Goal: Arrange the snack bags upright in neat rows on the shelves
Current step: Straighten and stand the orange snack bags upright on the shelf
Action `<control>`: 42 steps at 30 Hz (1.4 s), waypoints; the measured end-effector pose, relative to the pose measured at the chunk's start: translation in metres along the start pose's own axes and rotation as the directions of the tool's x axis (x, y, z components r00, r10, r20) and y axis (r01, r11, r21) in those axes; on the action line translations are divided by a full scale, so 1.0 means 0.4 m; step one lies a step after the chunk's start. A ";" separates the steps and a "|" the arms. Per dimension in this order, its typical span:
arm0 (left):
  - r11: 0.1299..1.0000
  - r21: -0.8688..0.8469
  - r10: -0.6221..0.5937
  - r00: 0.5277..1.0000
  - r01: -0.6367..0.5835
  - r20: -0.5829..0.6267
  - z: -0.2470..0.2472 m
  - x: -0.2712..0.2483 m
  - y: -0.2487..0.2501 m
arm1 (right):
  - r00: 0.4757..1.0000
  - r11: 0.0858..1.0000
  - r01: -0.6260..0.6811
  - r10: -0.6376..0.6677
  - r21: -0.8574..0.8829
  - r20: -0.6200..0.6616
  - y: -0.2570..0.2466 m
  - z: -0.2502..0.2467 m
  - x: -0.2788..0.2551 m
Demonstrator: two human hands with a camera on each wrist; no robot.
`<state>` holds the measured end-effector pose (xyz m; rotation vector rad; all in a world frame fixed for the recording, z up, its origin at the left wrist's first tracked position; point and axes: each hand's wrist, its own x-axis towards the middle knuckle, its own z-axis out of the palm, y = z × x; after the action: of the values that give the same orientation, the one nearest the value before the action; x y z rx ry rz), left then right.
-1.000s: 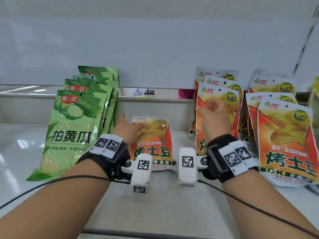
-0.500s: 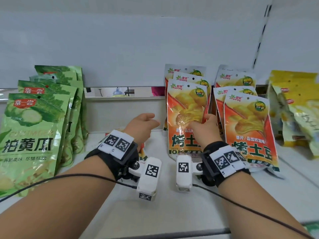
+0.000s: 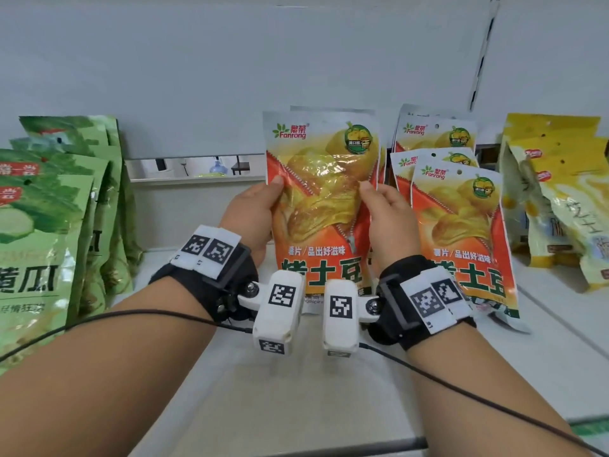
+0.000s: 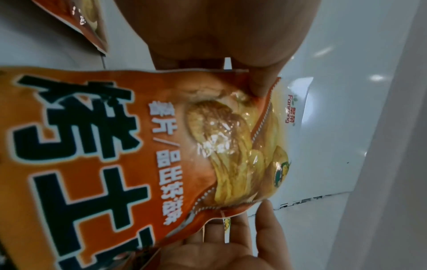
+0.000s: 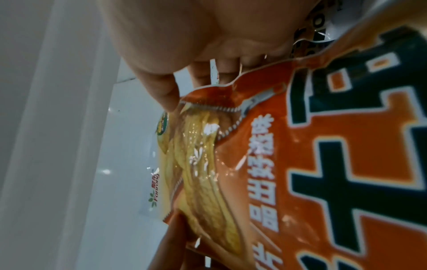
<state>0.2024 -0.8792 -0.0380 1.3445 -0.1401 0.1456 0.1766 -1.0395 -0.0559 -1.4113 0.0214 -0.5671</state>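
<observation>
Bag in focus was a glossy orange-and-yellow plastic chip pouch, flat, crinkly, with a clear window, held upright at frame centre. Left hand gripped its left edge, thumb on the front, fingers behind. Right hand gripped the right edge the same way, thumb on the front. Both wrists were raised, palms facing each other. Matching orange pouches stood in a row just right of it on the smooth white shelf. Green cucumber-print bags stood at left, yellow bags at far right.
</observation>
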 end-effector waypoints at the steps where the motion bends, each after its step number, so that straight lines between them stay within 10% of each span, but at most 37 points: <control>1: 0.999 -0.036 -0.011 1.000 0.012 0.022 0.003 -0.002 0.003 | 1.000 0.998 0.021 -0.021 0.055 0.004 -0.003 -0.003 0.000; 7: 0.989 -0.151 0.024 0.996 -0.011 0.089 0.012 -0.011 0.002 | 0.992 0.958 0.011 -0.047 0.286 0.117 -0.012 -0.017 0.015; 16: 0.966 -0.255 0.055 0.998 -0.044 0.037 -0.002 -0.014 -0.006 | 0.963 0.976 -0.113 0.060 0.189 0.263 0.020 -0.001 0.010; 25: 0.986 0.132 -0.139 0.947 0.104 0.290 -0.108 -0.062 -0.047 | 0.969 0.897 -0.200 0.122 0.394 0.213 0.027 0.026 0.004; 32: 0.999 -0.035 -0.032 0.989 0.037 0.142 -0.155 -0.051 -0.031 | 0.901 0.963 -0.236 0.166 0.132 0.400 0.039 0.059 -0.042; 42: 0.989 0.124 -0.120 0.932 0.082 0.342 -0.250 -0.040 0.007 | 0.951 0.965 -0.187 0.130 0.186 0.282 -0.009 0.132 -0.047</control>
<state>0.1878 -0.7815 -0.0602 1.4735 -0.3661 -0.1785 0.1770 -0.9837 -0.0490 -1.2552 -0.1364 -0.2332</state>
